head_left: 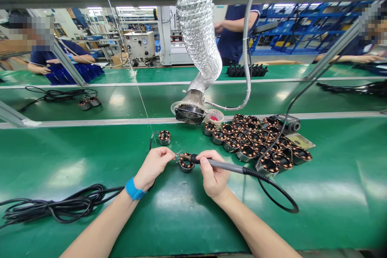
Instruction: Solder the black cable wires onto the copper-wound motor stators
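Note:
My left hand, with a blue band at the wrist, pinches thin wires between thumb and fingertips. My right hand is closed around the grey handle of a soldering iron. The iron points left, its tip close to the wires; whether they touch is too small to tell. Just below the tip stands a ring-shaped motor stator with copper windings. Another stator is on the bench a little behind my left hand. A black cable runs from the left to behind my left wrist.
Several stators crowd the right side, near a soldering iron stand and a round tub. A fume duct with a fan hangs in the middle. Coiled black cable lies left. Co-workers are across the bench.

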A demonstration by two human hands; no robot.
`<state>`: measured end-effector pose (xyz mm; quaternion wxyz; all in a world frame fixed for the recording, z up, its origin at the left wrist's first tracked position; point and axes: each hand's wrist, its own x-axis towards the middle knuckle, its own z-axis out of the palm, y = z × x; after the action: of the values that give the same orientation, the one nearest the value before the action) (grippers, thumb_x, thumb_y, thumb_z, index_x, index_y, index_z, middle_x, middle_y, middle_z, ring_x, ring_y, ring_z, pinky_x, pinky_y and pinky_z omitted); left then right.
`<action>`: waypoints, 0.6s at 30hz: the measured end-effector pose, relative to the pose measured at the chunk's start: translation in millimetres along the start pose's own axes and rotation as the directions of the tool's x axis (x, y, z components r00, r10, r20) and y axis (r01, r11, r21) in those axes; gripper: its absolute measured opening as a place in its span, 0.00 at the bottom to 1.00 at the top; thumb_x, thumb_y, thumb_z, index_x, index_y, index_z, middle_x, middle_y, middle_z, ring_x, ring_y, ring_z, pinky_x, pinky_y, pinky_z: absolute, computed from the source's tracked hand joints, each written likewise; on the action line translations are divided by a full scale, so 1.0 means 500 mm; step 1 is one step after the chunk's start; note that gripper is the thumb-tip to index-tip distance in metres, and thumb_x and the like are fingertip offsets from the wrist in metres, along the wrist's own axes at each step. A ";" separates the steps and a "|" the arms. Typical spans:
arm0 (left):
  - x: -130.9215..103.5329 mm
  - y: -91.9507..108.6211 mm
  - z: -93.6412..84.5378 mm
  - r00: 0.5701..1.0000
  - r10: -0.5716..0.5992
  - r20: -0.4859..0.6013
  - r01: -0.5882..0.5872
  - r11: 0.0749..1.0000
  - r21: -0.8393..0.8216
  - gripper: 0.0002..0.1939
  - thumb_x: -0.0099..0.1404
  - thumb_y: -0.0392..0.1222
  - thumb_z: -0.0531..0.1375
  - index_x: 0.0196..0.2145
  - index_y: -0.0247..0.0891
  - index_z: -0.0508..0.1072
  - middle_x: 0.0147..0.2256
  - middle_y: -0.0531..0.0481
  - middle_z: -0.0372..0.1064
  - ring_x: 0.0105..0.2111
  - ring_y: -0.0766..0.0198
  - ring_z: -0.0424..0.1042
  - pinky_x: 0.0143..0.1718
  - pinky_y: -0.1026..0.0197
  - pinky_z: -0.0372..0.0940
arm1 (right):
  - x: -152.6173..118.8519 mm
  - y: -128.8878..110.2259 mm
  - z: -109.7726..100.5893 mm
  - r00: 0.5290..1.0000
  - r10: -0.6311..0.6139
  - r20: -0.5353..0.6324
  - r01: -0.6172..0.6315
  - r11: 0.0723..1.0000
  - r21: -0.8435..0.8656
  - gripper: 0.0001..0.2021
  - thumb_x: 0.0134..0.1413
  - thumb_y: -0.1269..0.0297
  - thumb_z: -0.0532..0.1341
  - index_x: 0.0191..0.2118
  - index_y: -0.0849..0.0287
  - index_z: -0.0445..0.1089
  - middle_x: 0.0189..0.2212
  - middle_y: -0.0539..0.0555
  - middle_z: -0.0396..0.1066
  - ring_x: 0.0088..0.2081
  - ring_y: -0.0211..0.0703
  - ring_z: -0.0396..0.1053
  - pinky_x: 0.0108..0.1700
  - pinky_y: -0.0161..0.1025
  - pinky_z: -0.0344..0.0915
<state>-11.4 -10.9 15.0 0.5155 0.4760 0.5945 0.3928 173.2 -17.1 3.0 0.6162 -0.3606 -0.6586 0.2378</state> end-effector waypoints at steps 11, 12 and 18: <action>0.002 -0.002 -0.001 1.000 -0.002 0.005 0.003 1.000 -0.008 0.12 0.57 0.47 0.60 0.25 0.35 0.70 0.15 0.62 0.50 0.17 0.73 0.46 0.18 0.66 0.41 | -0.001 0.002 -0.001 1.000 0.016 0.001 -0.016 1.000 -0.009 0.09 0.62 0.64 0.54 0.33 0.57 0.69 0.25 0.51 0.70 0.27 0.42 0.70 0.28 0.37 0.65; 0.002 -0.002 -0.001 1.000 0.000 0.003 0.000 1.000 -0.005 0.12 0.56 0.47 0.60 0.25 0.35 0.70 0.15 0.62 0.50 0.17 0.73 0.46 0.18 0.66 0.41 | -0.002 0.002 -0.001 1.000 0.015 0.002 -0.015 1.000 -0.008 0.09 0.62 0.64 0.54 0.33 0.57 0.69 0.26 0.51 0.70 0.27 0.42 0.71 0.28 0.38 0.65; 0.004 -0.002 -0.001 1.000 0.004 0.004 -0.004 1.000 -0.007 0.12 0.57 0.47 0.60 0.26 0.35 0.70 0.15 0.62 0.50 0.16 0.73 0.46 0.18 0.66 0.41 | -0.001 0.000 0.000 1.000 0.014 0.003 -0.013 1.000 -0.006 0.08 0.62 0.65 0.54 0.33 0.57 0.69 0.26 0.51 0.71 0.28 0.42 0.71 0.29 0.38 0.66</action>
<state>-12.0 -9.4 13.7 0.5176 0.4762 0.5909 0.3952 173.5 -17.4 2.8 0.6123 -0.3664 -0.6580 0.2406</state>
